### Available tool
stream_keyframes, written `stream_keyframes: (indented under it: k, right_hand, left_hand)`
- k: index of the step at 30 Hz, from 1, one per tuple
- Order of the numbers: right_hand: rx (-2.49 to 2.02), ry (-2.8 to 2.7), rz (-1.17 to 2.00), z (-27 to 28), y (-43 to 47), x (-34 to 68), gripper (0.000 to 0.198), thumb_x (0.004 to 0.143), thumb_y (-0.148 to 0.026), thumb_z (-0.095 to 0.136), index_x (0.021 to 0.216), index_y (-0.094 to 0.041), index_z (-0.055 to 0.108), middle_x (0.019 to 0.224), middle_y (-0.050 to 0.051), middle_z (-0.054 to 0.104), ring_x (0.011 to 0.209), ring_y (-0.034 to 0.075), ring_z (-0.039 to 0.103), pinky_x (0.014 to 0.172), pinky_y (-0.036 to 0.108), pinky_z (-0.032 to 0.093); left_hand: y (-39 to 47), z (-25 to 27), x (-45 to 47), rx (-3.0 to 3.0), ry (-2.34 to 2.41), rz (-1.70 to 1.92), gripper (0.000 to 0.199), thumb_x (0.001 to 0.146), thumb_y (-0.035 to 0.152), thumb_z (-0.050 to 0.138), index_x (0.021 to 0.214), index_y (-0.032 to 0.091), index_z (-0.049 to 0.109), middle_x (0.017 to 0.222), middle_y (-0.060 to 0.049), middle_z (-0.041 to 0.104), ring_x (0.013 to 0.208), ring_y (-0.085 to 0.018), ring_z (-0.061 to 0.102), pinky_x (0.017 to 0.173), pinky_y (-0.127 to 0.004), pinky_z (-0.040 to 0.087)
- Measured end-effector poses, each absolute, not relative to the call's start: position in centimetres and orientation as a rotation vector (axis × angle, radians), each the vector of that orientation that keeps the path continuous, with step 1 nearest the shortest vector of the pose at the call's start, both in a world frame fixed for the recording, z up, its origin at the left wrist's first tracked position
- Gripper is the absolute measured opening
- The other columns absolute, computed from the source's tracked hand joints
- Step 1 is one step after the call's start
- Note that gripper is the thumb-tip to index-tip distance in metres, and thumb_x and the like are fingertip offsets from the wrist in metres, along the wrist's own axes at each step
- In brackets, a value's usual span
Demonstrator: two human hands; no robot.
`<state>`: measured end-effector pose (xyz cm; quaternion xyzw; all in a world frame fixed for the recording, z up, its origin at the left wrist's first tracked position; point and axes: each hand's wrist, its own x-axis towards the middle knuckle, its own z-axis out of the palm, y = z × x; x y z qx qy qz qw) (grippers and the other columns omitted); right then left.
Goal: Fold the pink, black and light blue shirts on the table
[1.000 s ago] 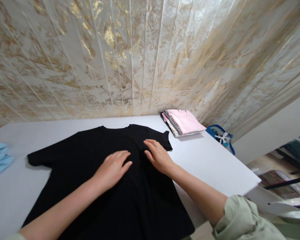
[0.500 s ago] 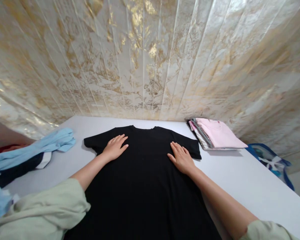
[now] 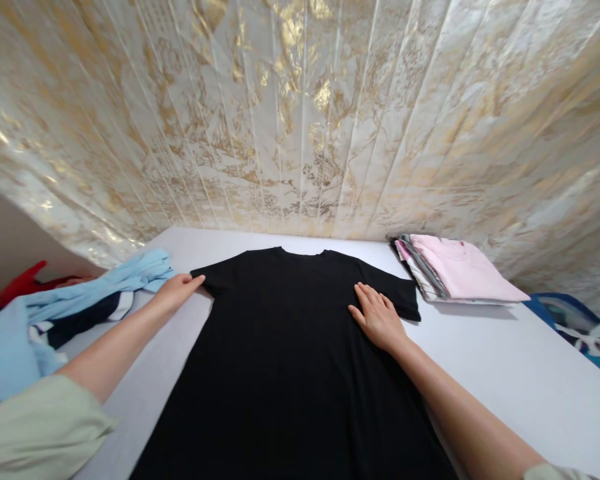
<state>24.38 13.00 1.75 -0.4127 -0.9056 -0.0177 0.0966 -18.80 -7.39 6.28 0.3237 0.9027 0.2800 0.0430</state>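
Observation:
A black T-shirt (image 3: 290, 347) lies spread out on the white table, its neckline at the far side and both short sleeves stretched sideways. At the end of the left sleeve, my left hand (image 3: 177, 291) pinches the cuff between thumb and fingers. My right hand (image 3: 377, 317) rests flat on the shirt's upper right part, beside the right sleeve, fingers extended. The lower end of the shirt runs out of view at the bottom.
Folded clothes (image 3: 467, 270), a pink one on top, are stacked at the back right of the table (image 3: 510, 373). Rumpled light blue and navy clothes (image 3: 100, 287) lie on the left. A blue-edged bag (image 3: 575, 327) is beyond the right edge. A gold-patterned curtain (image 3: 300, 133) hangs behind.
My left hand has moved left from the shirt's chest to the left sleeve cuff and closed on it. My right hand stays flat on the shirt. The view has shifted slightly left.

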Motion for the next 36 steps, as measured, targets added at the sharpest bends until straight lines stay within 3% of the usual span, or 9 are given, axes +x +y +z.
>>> stream_keyframes:
  k: [5,11,15,19,25,28,31,34,36]
  right_hand:
    - [-1.204,-2.676,-0.063,1.7,12.9,24.4,0.056,0.098,-0.044,0.033,0.148,-0.020,0.036,0.153,0.008,0.037,0.141,0.024,0.032,0.114,0.046,0.027]
    - [-1.208,-2.675,-0.061,1.8,12.9,24.4,0.055,0.098,-0.044,0.033,0.147,-0.018,0.037,0.152,0.009,0.037,0.141,0.023,0.033,0.113,0.046,0.028]
    - [-1.204,-2.678,-0.062,1.9,12.9,24.4,0.055,0.098,-0.044,0.033,0.147,-0.018,0.038,0.152,0.009,0.038,0.141,0.023,0.033,0.113,0.046,0.028]
    - [-1.211,-2.678,-0.069,1.9,12.8,24.4,0.055,0.098,-0.044,0.033,0.146,-0.017,0.038,0.152,0.009,0.038,0.141,0.023,0.033,0.113,0.046,0.029]
    - [-1.218,-2.680,-0.070,2.1,12.7,24.3,0.054,0.098,-0.043,0.032,0.146,-0.018,0.038,0.153,0.008,0.037,0.140,0.023,0.033,0.113,0.046,0.029]
    - [-1.217,-2.685,-0.069,2.1,12.7,24.3,0.054,0.098,-0.043,0.033,0.146,-0.018,0.038,0.153,0.008,0.037,0.141,0.023,0.033,0.113,0.046,0.028]
    - [-1.212,-2.684,-0.060,2.1,12.7,24.3,0.053,0.098,-0.043,0.033,0.146,-0.021,0.038,0.153,0.007,0.037,0.141,0.023,0.032,0.113,0.046,0.028]
    - [-1.218,-2.686,-0.038,2.3,12.7,24.3,0.053,0.098,-0.044,0.034,0.147,-0.023,0.038,0.153,0.007,0.037,0.141,0.023,0.032,0.113,0.046,0.027]
    - [-1.228,-2.694,-0.016,2.5,12.6,24.2,0.053,0.099,-0.044,0.033,0.147,-0.024,0.038,0.153,0.007,0.037,0.141,0.023,0.031,0.113,0.046,0.027]
  left_hand:
    - [-5.8,6.9,-18.1,1.258,2.621,1.003,0.031,0.066,0.048,0.054,0.078,0.021,0.059,0.087,-0.005,0.069,0.087,-0.023,0.063,0.078,-0.030,0.049]
    - [-5.4,7.2,-18.0,1.361,2.619,0.960,0.034,0.077,0.049,0.040,0.094,0.022,0.051,0.071,0.000,0.061,0.069,-0.019,0.060,0.067,-0.028,0.047]
    - [-5.2,7.6,-17.7,1.384,2.775,0.860,0.037,0.084,0.047,0.035,0.107,0.021,0.049,0.074,-0.002,0.064,0.074,-0.021,0.064,0.068,-0.028,0.045]
    - [-5.3,7.9,-17.6,1.361,2.946,0.476,0.038,0.088,0.042,0.032,0.112,0.020,0.052,0.088,-0.010,0.070,0.088,-0.028,0.066,0.072,-0.033,0.046]
    - [-6.1,9.4,-16.3,1.142,2.996,-0.036,0.041,0.089,0.038,0.035,0.114,0.015,0.057,0.093,-0.018,0.070,0.087,-0.036,0.067,0.065,-0.039,0.046]
    - [-5.4,10.2,-14.8,1.392,3.126,0.019,0.042,0.091,0.033,0.030,0.116,0.012,0.056,0.105,-0.020,0.067,0.097,-0.036,0.064,0.078,-0.045,0.047]
    - [-3.4,9.5,-13.2,1.825,2.918,0.188,0.043,0.092,0.029,0.026,0.118,0.015,0.058,0.119,-0.016,0.063,0.113,-0.029,0.058,0.096,-0.041,0.043]
    - [-1.2,7.4,-12.3,1.812,2.617,0.247,0.049,0.092,0.036,0.028,0.128,0.015,0.055,0.134,-0.013,0.057,0.124,-0.025,0.052,0.104,-0.036,0.039]
    - [-0.1,6.0,-12.1,1.724,2.582,0.235,0.056,0.091,0.044,0.032,0.136,0.014,0.049,0.146,-0.015,0.047,0.134,-0.028,0.043,0.109,-0.042,0.034]
